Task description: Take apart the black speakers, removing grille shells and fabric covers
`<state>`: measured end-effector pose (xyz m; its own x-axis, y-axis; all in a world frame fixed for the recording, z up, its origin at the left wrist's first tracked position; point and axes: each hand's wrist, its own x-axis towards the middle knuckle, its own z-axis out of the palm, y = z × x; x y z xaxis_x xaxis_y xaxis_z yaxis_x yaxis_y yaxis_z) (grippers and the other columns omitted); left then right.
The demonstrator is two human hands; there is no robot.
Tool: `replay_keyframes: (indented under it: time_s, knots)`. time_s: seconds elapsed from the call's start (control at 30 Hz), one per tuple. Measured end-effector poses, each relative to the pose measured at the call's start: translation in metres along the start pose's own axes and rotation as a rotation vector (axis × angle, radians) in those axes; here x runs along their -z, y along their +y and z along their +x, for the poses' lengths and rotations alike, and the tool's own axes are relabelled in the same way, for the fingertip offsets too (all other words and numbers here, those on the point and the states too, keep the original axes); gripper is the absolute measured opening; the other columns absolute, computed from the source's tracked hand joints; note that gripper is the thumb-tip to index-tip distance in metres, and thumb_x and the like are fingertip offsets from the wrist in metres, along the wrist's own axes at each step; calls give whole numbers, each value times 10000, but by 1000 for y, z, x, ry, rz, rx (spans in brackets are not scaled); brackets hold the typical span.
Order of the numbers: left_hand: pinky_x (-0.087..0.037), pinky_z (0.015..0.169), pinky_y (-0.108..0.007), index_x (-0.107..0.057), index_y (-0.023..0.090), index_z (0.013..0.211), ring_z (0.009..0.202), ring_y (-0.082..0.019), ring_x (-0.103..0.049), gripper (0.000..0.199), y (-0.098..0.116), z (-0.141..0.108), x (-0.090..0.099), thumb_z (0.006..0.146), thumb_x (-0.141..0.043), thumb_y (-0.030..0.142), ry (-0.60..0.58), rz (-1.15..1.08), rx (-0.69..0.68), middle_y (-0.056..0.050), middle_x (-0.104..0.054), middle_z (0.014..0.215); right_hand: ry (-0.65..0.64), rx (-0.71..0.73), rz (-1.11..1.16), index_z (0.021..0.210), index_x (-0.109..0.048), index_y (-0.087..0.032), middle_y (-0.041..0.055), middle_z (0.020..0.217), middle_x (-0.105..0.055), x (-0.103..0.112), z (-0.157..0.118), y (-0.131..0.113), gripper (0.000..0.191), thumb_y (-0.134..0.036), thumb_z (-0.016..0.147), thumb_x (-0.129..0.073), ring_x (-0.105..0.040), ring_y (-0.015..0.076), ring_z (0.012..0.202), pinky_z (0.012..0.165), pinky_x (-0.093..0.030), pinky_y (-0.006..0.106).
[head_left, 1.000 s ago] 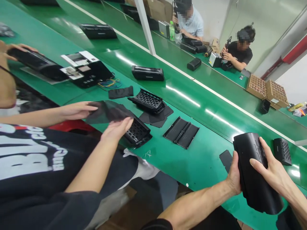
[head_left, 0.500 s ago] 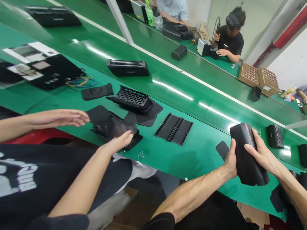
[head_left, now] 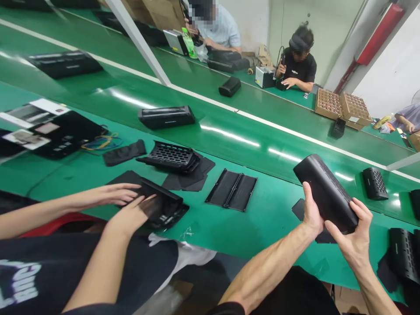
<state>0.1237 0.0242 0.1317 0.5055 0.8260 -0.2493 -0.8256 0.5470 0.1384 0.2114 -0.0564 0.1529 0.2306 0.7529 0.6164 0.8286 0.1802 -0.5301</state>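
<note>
The black casing (head_left: 324, 192) is tilted above the green bench (head_left: 269, 227), clasped between the left hand (head_left: 313, 214) at its side and the right hand (head_left: 356, 236) around its lower end. Even pressure from both should steady it.

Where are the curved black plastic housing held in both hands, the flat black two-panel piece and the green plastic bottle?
Curved black plastic housing (head_left: 323, 192): head view, middle of its curved side.
Flat black two-panel piece (head_left: 232, 190): head view, near its seam.
Green plastic bottle (head_left: 189, 44): head view, middle of its body.
</note>
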Motion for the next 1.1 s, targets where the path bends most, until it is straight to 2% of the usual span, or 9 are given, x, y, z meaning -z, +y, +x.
replay_keyframes:
  time_s: [0.07,0.2,0.3,0.37,0.47,0.57,0.73,0.9,1.1]
  knots:
    - [-483,1172,-559,-738,164,1269,1383,-421,-601,951,18,5,6,701,-694,925,-53,89,-50,-194,-732,1361,-49,-64,21,1394,-515,-269,145,1464,-510,16,9,1,734,-575,809,-835,-523,398,1354,1124,-419,630]
    - [-406,1237,-515,-636,284,1446,1485,-365,-498,965,85,13,23,598,-977,592,-233,501,-407,-96,-637,1522,-183,-196,69,1422,-546,-289,117,1484,-545,52,16,-2,740,-608,810,-811,-560,379,1331,1041,-514,507]
    - [-416,1219,-508,-600,278,1517,1431,-401,-544,1049,122,13,28,572,-1002,495,-442,851,-390,-92,-655,1495,-250,-221,132,1411,-559,-310,96,1511,-539,66,15,-5,712,-565,806,-833,-534,376,1373,1051,-519,472]
    - [-449,1185,-510,-583,246,1542,1353,-409,-606,1031,126,12,29,626,-958,537,-445,937,-371,-96,-699,1424,-271,-281,157,1402,-564,-312,94,1505,-542,67,11,-2,721,-558,788,-851,-530,383,1371,1076,-503,490]
    - [-456,1172,-502,-630,216,1499,1316,-398,-622,951,112,9,33,682,-893,626,-267,1011,-427,-104,-710,1391,-302,-542,302,1415,-560,-297,112,1425,-588,60,0,15,803,-601,738,-868,-611,366,1217,987,-546,481]
    - [-423,1194,-509,-679,241,1434,1342,-384,-600,887,95,5,45,696,-874,693,-89,1115,-345,-122,-686,1426,-320,-840,611,1408,-564,-301,117,1363,-642,50,-18,42,868,-585,665,-912,-665,348,1106,900,-575,467]
    - [-513,1072,-514,-572,256,1494,1314,-392,-620,1152,51,-15,79,554,-872,852,92,745,-175,-174,-632,1487,-324,-1218,1023,1392,-564,-356,95,1264,-740,28,-61,63,708,-578,776,-834,-737,362,973,868,-580,608]
    - [-508,1104,-491,-643,236,1381,1317,-383,-632,1020,-1,-35,102,572,-908,797,106,481,-139,-157,-707,1381,-298,-1321,1125,1378,-591,-387,92,1327,-736,8,-99,52,612,-599,837,-784,-731,390,1058,892,-550,702]
    - [-563,993,-461,-629,207,1295,1100,-315,-720,887,-7,-35,103,650,-895,755,179,555,-167,-128,-757,1214,-248,-1376,1208,1373,-627,-337,123,1359,-709,-1,-119,37,563,-647,909,-701,-672,417,1229,941,-535,748]
